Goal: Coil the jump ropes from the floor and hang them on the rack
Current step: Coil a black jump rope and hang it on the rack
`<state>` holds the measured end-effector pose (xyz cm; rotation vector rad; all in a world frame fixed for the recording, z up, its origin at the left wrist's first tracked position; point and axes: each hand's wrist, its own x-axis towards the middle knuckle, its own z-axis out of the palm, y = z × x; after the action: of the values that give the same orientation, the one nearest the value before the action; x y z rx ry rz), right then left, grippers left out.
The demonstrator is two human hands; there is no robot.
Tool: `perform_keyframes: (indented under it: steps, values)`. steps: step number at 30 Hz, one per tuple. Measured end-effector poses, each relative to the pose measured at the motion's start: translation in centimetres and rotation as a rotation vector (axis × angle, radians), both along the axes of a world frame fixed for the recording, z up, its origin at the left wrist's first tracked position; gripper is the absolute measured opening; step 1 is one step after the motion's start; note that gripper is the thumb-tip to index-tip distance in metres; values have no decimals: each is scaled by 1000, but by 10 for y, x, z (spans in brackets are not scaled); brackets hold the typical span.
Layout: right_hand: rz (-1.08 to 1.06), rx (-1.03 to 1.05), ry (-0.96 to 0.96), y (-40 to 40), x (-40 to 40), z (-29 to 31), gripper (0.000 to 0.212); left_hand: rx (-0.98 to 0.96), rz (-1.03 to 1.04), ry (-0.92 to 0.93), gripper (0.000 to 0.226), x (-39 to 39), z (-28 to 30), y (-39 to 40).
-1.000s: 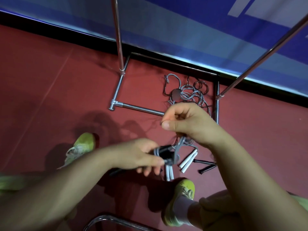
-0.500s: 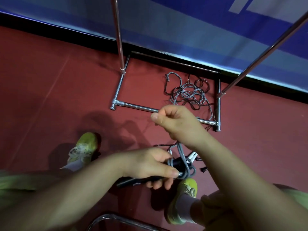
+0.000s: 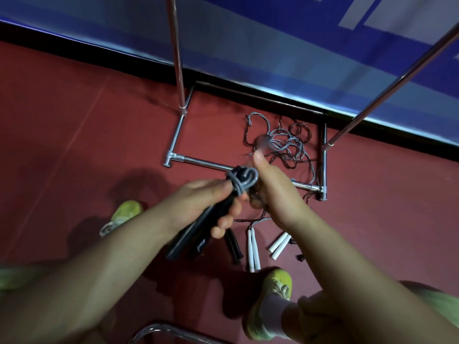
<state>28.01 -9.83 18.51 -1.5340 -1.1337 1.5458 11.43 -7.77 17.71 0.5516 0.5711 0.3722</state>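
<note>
Head view: my left hand (image 3: 211, 207) grips black handles (image 3: 196, 232), grey rope (image 3: 242, 178) wound on top. Right hand (image 3: 270, 192) pinches rope end. Coiling step. Next: tuck end, hang on rack (image 3: 177, 58). More ropes (image 3: 283, 145) on floor (image 3: 74, 120).

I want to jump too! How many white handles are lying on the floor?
4: one pair of white handles in front of the right shoe, another pair just right of it. Arms may hide more.

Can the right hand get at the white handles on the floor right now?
Probably not yet: the right hand is busy gripping the gray rope with the left hand. The white handles lie uncovered below.
</note>
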Motion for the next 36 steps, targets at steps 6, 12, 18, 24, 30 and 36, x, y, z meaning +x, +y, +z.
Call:
perform_keyframes:
  steps: [6, 12, 18, 24, 30, 36]
  values:
    - [57, 144, -75, -4, 10, 5, 39, -19, 23, 134, 42, -6, 0, 11]
    - [58, 66, -126, -4, 11, -4, 28, -33, -80, 343, 34, -3, -5, 5]
    - [-136, 31, -181, -2, 19, -8, 42, -50, -198, 412, 47, -2, -9, 3]
    - [-128, -148, -50, -4, 9, -17, 32, 89, -51, 547, 57, 3, -14, 1]
    - [-80, -243, -59, -8, 7, -21, 41, 456, -94, 821, 47, 4, -22, 0]
    - [-72, -451, 102, -10, 1, -26, 50, 1029, -352, 1187, 46, -1, -22, 1]
